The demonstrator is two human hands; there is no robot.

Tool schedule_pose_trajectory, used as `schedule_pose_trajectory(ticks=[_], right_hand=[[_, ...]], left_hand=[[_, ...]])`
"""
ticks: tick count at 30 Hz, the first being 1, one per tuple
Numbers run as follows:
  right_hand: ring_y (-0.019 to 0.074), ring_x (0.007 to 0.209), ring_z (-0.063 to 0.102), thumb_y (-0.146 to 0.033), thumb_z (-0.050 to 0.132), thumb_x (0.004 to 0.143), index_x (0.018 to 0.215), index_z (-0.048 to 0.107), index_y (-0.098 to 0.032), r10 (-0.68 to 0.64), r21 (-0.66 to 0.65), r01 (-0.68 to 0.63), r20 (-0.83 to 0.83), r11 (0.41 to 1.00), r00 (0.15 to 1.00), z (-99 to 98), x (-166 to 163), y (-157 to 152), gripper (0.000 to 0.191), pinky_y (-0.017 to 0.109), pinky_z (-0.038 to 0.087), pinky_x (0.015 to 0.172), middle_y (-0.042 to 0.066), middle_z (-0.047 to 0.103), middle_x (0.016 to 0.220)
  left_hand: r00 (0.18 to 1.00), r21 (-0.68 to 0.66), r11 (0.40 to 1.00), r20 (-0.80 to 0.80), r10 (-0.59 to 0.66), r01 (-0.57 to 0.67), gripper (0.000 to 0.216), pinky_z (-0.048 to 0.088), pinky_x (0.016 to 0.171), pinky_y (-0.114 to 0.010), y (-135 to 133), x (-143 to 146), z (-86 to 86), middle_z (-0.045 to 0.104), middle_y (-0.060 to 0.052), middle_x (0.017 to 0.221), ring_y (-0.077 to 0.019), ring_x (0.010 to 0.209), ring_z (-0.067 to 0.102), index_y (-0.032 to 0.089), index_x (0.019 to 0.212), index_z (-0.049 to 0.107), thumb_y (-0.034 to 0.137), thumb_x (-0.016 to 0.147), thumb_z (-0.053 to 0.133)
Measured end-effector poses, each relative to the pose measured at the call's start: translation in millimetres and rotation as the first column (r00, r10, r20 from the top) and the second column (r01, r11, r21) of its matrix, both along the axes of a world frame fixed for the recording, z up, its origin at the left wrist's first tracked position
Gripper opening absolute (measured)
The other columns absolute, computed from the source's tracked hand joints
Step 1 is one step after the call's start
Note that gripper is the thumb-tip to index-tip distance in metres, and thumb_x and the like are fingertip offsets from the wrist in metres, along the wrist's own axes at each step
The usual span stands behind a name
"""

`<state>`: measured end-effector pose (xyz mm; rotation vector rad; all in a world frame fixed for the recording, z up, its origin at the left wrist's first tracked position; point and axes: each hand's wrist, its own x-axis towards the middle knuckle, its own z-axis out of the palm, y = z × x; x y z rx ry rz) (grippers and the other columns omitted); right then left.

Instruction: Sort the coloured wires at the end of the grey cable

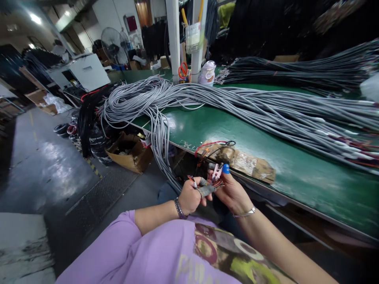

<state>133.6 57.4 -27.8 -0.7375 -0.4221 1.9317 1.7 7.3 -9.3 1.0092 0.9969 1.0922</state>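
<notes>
My left hand (190,196) is closed around the end of a grey cable (206,190), from which several thin coloured wires (217,183) fan out. My right hand (233,192) is closed too, its thumb in a blue finger cover (226,169). Between its thumb and fingers is a small pale pink clip-like tool (217,172), close to the stripped wire ends. The fingers partly hide the wires, so I cannot tell whether the tool touches them. Just beyond my hands, a red and black lead (211,148) lies at the table edge.
A long bundle of grey cables (237,96) runs across the green table (189,126) and hangs over its front edge. A taped wooden board (251,163) lies near that edge. Black cables (284,71) lie behind; a cardboard box (130,152) stands below on the left.
</notes>
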Motion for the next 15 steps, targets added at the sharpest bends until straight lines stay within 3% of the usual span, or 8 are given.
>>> schedule_pose_trajectory(ticks=[8,15], right_hand=[[0.0139,0.059,0.062,-0.057,0.072,0.070,0.073,0.067,-0.020,-0.019,0.026,0.020,-0.054,0.999,0.998,7.6,-4,-6,0.037,0.026,0.051,0.058,0.001,0.070,0.067],[0.0143,0.060,0.058,-0.065,0.064,0.072,0.081,0.069,-0.021,0.109,0.085,-0.106,-0.032,0.991,0.994,6.6,8,-16,0.046,0.028,0.049,0.059,0.003,0.070,0.078]], left_hand=[[1.000,-0.033,0.999,-0.015,-0.005,0.004,0.031,0.026,0.033,-0.019,0,-3,1.1,0.059,0.002,0.053,-0.0052,0.032,0.042,0.015,0.068,0.055,0.042,0.070,0.070],[1.000,-0.064,0.997,0.008,-0.030,0.030,0.036,0.027,0.034,-0.018,-7,-10,-0.1,0.061,0.001,0.055,-0.0051,0.034,0.044,0.014,0.068,0.056,0.047,0.068,0.071]])
